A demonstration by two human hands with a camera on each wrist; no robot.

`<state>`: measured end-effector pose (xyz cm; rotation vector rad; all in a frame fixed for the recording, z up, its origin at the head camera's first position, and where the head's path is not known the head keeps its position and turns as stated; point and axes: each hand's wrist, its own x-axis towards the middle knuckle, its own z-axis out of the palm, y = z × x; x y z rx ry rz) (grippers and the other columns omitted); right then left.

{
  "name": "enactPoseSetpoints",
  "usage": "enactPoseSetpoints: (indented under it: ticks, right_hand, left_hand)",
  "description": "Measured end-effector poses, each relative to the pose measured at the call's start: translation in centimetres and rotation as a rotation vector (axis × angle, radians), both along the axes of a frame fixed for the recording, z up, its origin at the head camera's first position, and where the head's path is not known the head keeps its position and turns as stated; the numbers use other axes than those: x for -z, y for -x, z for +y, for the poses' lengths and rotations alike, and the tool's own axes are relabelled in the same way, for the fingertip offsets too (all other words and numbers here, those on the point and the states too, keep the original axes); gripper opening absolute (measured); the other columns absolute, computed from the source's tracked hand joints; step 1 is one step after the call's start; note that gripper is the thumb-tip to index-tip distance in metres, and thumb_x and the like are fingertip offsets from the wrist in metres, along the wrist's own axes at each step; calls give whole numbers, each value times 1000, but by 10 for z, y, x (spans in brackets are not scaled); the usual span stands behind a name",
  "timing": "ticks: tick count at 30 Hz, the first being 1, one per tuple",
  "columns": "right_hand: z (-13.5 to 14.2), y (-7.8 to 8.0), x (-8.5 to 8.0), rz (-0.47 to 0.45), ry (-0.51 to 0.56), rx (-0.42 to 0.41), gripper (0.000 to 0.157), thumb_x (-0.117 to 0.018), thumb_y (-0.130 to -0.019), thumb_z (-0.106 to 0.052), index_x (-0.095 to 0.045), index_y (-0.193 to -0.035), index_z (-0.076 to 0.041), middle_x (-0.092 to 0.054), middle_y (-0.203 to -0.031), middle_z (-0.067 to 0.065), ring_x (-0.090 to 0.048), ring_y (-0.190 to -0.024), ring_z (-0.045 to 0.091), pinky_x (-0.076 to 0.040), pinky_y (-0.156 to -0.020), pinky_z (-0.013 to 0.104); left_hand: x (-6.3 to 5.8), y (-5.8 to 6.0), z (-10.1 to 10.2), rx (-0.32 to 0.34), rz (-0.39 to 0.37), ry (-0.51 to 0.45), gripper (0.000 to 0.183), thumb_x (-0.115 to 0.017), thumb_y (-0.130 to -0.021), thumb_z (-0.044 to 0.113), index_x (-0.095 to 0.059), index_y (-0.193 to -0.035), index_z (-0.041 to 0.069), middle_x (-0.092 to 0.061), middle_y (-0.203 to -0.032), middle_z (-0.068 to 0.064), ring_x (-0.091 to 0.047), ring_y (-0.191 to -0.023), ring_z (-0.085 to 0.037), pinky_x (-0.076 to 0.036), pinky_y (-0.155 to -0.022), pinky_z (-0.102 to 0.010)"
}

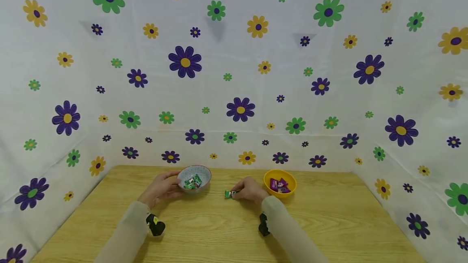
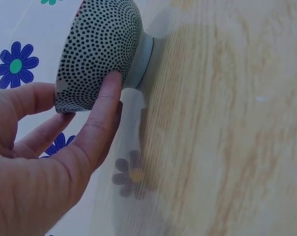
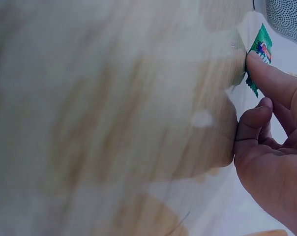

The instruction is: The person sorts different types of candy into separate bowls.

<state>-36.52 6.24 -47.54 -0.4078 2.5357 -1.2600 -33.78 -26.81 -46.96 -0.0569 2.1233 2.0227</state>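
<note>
My left hand (image 1: 163, 189) holds the left side of a speckled bowl (image 2: 97, 51), thumb low on its dotted outer wall and fingers near the rim. Inside this bowl (image 1: 204, 169) lie several green-wrapped candies (image 1: 192, 182). Between the two bowls, my right hand (image 1: 250, 190) pinches one green-wrapped candy (image 1: 228, 194) at or just above the tabletop. The right wrist view shows this candy (image 3: 262, 43) under the fingertips, its crimped ends sticking out. Close behind the right hand stands a yellow bowl (image 1: 293, 179) with several purple-wrapped candies (image 1: 279, 184).
Both bowls stand on a light wooden table (image 1: 204, 226), toward its back edge. White cloth (image 1: 234, 84) with green, yellow and purple flowers hangs behind and along both sides of the table. Each wrist wears a black strap device (image 1: 156, 225).
</note>
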Motion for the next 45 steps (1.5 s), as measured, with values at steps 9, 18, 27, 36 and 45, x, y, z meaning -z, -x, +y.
enactPoseSetpoints:
  ticks: [9, 18, 27, 36, 45]
  right_hand:
    - [1, 1, 4, 48, -3, -23, 16, -76, -86, -13, -78, -100, -6, -73, -106, 8, -57, -85, 13, -51, -74, 23]
    - [2, 2, 6, 0, 46, 4, 20, -74, -88, -18, -77, -104, -7, -72, -104, 6, -52, -80, 15, -44, -67, 22]
    - [2, 2, 9, -34, 115, 45, 18, -74, -88, -22, -78, -102, -10, -69, -99, 3, -49, -81, 16, -39, -68, 24]
    - [-4, 2, 7, -68, 184, 60, 27, -75, -87, -30, -76, -107, -12, -68, -101, 3, -52, -83, 17, -41, -69, 23]
    - [-17, 0, 0, -111, 285, 86, 36, -75, -87, -34, -74, -113, -10, -70, -106, 4, -53, -87, 18, -43, -72, 25]
  left_hand:
    - [1, 0, -1, 2, 9, -25, 55, -47, -101, 6, -27, -151, -3, -48, -135, -32, -67, -95, -20, -58, -87, -38]
    - [-1, -1, 1, -9, 7, -21, 54, -47, -102, 7, -27, -151, -3, -48, -135, -31, -68, -94, -19, -57, -91, -42]
    - [-1, -2, 3, -14, 8, -9, 52, -46, -102, 8, -29, -151, -1, -47, -135, -30, -67, -95, -20, -56, -93, -44]
    - [1, -3, 2, -17, 11, 16, 52, -46, -103, 9, -30, -151, -1, -47, -137, -29, -66, -99, -21, -57, -91, -41]
    - [2, -2, 3, -29, 19, 16, 51, -47, -103, 12, -32, -150, 1, -48, -136, -28, -66, -95, -20, -57, -91, -42]
